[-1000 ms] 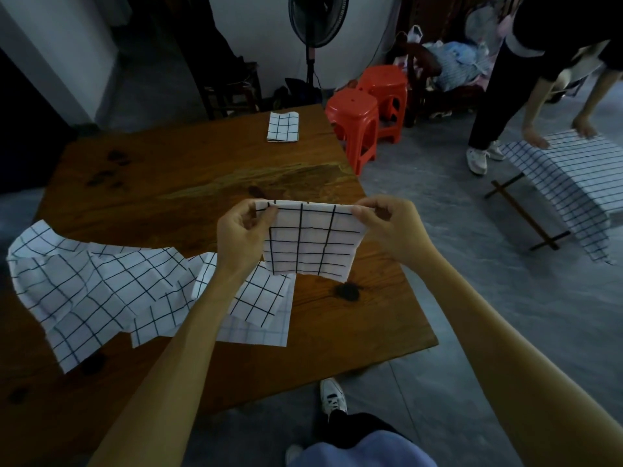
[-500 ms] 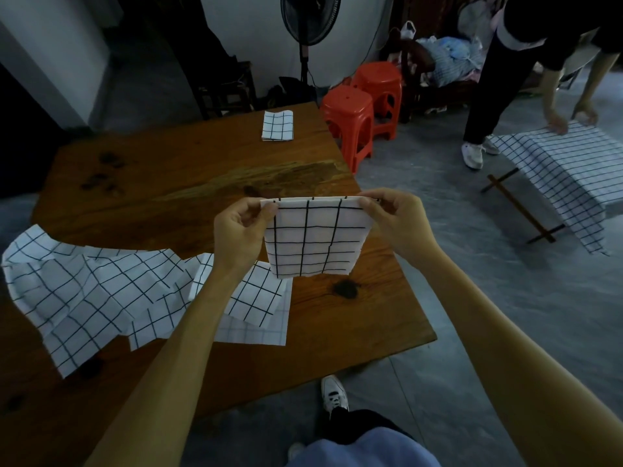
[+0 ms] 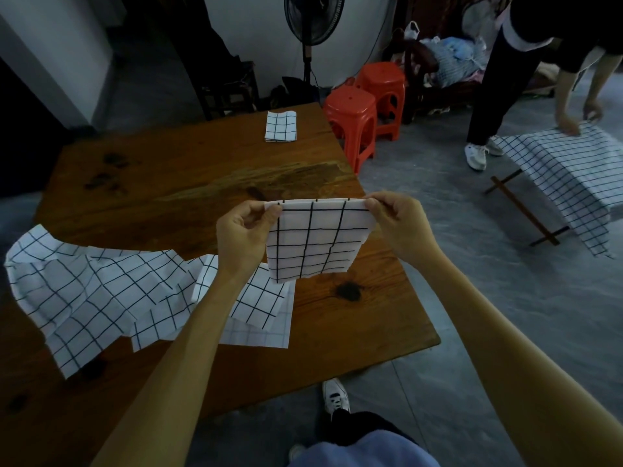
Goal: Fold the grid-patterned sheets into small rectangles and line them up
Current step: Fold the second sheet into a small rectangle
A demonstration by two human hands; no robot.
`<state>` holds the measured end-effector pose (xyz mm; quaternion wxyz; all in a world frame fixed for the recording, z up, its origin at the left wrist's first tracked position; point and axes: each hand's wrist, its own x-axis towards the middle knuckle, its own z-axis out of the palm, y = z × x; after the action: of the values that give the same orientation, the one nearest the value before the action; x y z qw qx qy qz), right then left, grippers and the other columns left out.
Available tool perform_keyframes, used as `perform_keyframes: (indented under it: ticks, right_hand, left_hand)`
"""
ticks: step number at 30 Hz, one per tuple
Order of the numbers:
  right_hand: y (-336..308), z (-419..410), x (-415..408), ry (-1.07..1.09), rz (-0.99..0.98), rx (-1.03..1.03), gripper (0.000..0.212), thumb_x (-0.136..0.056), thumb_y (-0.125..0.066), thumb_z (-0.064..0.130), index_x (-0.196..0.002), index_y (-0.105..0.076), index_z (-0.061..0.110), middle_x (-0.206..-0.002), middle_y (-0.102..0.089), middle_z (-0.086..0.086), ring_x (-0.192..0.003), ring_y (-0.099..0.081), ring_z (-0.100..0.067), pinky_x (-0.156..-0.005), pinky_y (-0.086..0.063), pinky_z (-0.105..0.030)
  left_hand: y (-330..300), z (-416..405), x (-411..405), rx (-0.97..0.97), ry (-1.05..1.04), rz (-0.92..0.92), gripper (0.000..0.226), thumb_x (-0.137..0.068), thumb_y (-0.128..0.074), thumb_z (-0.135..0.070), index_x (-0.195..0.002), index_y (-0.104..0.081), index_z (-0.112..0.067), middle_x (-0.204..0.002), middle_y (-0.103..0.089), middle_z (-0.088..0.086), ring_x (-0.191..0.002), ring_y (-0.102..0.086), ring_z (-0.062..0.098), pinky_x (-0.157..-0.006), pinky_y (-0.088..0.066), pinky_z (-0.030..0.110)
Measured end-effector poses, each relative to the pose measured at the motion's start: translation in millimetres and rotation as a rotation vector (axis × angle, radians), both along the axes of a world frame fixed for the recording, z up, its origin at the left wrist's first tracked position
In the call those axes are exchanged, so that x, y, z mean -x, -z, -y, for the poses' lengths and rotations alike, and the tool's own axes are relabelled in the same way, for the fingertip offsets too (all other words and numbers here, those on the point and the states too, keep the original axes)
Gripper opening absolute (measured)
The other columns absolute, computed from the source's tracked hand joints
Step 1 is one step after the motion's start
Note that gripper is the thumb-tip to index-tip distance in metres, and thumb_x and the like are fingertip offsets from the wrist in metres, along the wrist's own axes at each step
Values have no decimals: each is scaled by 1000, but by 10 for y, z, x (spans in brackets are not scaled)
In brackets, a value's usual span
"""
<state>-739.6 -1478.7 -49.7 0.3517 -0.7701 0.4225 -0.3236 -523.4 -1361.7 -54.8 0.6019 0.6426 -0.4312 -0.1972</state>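
I hold a folded white sheet with a black grid (image 3: 315, 242) in the air above the wooden table (image 3: 188, 183). My left hand (image 3: 244, 232) pinches its top left corner and my right hand (image 3: 397, 224) pinches its top right corner, so the sheet hangs down between them. A small folded grid rectangle (image 3: 280, 126) lies near the table's far edge. Several unfolded, crumpled grid sheets (image 3: 101, 291) are spread over the table's near left, partly behind my left forearm.
Two red plastic stools (image 3: 365, 112) stand off the table's far right corner, with a standing fan (image 3: 312, 25) behind them. Another person (image 3: 526, 62) at the right bends over a large grid cloth (image 3: 569, 176) on a low frame. My shoe (image 3: 335, 396) is below the table's near edge.
Both hands have pulled the top edge of the folded sheet taut and level and lifted it slightly. The person at the right has shifted their hands along the large cloth.
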Motion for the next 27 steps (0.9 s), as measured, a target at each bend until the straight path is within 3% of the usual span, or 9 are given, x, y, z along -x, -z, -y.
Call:
perform_keyframes:
  ticks: [2,4,6,9,13,16,21,24,27]
  right_hand:
    - [4,-11,0,26,-32,-5,14,-99,-51,19,-97,-64,24,-83,-63,16,-72,-56,8,-63,-40,-8]
    - [16,-31,-4,67,-126,76,17,-101,-48,24,-108,-63,22,-97,-66,10,-89,-58,-1,-79,-46,-20]
    - [-13,-84,-61,20,-266,233,28,-101,-47,30,-125,-57,20,-122,-62,2,-117,-53,-17,-101,-35,-34]
    - [-116,-209,-280,-179,-367,343,41,-99,-50,33,-138,-48,20,-138,-53,-1,-135,-38,-22,-111,-20,-38]
    - [-146,-253,-489,-206,-265,381,22,-98,-51,23,-115,-64,17,-109,-67,3,-111,-56,-21,-99,-27,-31]
    - [-175,-224,-486,-175,-148,313,15,-96,-53,16,-102,-67,13,-88,-64,8,-86,-61,-19,-85,-44,-36]
    - [-285,-220,-424,-124,-83,141,18,-98,-53,15,-105,-69,12,-90,-66,8,-84,-60,-9,-72,-44,-19]
    - [-269,-215,-423,-62,-10,96,16,-97,-54,16,-102,-70,15,-85,-64,15,-76,-58,4,-66,-41,-7]
    - [-301,-162,-392,1,38,82,16,-97,-55,17,-100,-70,17,-81,-63,18,-75,-58,7,-64,-40,-6]
  left_hand:
    - [-5,4,20,9,1,-1,6,-84,-67,-31,-88,-67,-27,-85,-69,-10,-81,-67,5,-71,-55,22]
    - [-6,13,64,20,8,20,4,-83,-67,-32,-86,-67,-30,-83,-69,-11,-79,-67,6,-71,-55,23]
    - [2,30,126,35,16,60,3,-84,-69,-29,-86,-67,-29,-82,-69,-13,-78,-67,6,-70,-55,23]
    - [10,71,218,45,36,105,4,-84,-70,-25,-87,-67,-27,-81,-68,-12,-77,-66,9,-68,-54,22]
    - [-37,80,284,55,39,136,7,-85,-69,-24,-92,-69,-21,-84,-68,-13,-78,-65,7,-68,-51,18]
    - [-30,44,258,21,80,135,12,-88,-66,-25,-99,-68,-21,-90,-69,-12,-83,-65,5,-70,-51,17]
    - [190,-42,221,-47,90,155,18,-90,-62,-25,-97,-72,-12,-86,-71,-5,-80,-67,9,-67,-56,30]
    - [261,-27,255,-31,68,162,21,-89,-63,-24,-101,-73,-9,-89,-72,-5,-81,-67,5,-68,-54,22]
    - [386,-25,258,-58,71,200,18,-89,-65,-15,-105,-72,-10,-92,-68,-10,-84,-64,-5,-74,-51,12]
